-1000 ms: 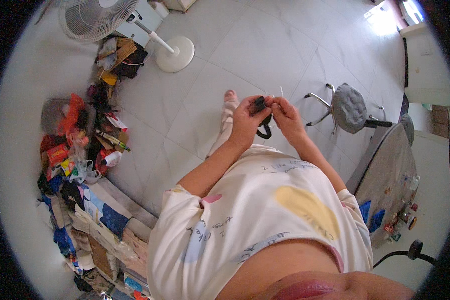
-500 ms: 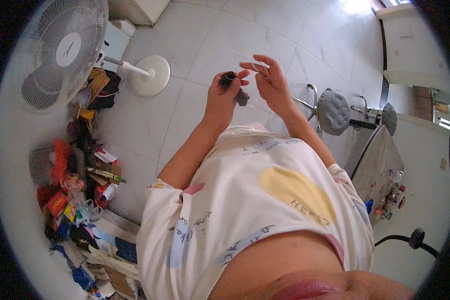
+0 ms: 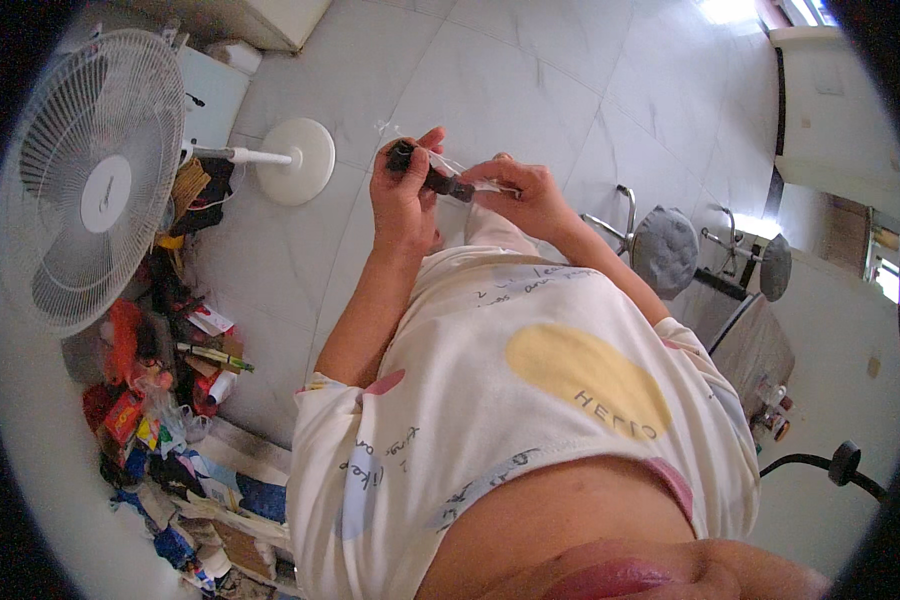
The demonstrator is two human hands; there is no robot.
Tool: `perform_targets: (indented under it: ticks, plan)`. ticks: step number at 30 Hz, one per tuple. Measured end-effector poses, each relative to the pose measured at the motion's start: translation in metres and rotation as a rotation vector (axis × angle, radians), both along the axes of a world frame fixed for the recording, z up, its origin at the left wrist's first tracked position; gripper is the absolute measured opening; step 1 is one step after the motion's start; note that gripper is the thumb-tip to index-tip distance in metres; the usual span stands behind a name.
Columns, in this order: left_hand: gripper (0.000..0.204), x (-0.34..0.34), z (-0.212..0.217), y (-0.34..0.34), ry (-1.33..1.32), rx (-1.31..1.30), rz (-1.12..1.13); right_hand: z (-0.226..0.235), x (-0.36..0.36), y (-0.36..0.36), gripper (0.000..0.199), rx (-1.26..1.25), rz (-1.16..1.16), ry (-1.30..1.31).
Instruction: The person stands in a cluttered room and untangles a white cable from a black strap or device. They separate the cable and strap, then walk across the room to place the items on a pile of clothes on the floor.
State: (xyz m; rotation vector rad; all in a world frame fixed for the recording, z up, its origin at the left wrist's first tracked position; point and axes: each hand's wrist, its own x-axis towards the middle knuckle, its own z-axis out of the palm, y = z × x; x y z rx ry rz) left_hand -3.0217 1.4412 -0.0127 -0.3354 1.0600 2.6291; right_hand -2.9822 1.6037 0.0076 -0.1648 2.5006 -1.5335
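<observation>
My left hand (image 3: 400, 200) is closed around a short, dark, elongated object (image 3: 440, 183), which slants down to the right across my fingers. I cannot make out its exact kind. A thin whitish strand (image 3: 450, 163) runs along the dark object, and a pale loop of it shows beyond my left fingertips. My right hand (image 3: 530, 200) is beside the object's right end, with its fingers pinched together on the strand. Both hands are in front of my body, over the tiled floor. The fingers partly cover the dark object.
A white standing fan (image 3: 105, 195) with a round base (image 3: 298, 160) stands at the left. Below it lies a heap of bags and packages (image 3: 150, 410). To the right are a grey cushioned stool (image 3: 665, 252) and a table (image 3: 755, 345) with small bottles.
My left hand has moved left. The right hand has come down from its raised, finger-spread position and closed its fingers near the dark object's end. The whole view has shifted slightly.
</observation>
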Motion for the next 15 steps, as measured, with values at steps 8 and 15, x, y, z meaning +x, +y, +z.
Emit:
perform_targets:
  ticks: [8,15]
  plan:
    - [0.02,-0.087,0.005,0.07,0.098,-0.023,0.113,-0.028,-0.066,0.104,0.013,-0.428,-0.137,-0.126]
    - [0.029,-0.151,0.016,0.125,0.137,-0.064,0.182,-0.02,-0.116,0.196,0.017,-0.101,-0.097,-0.085]
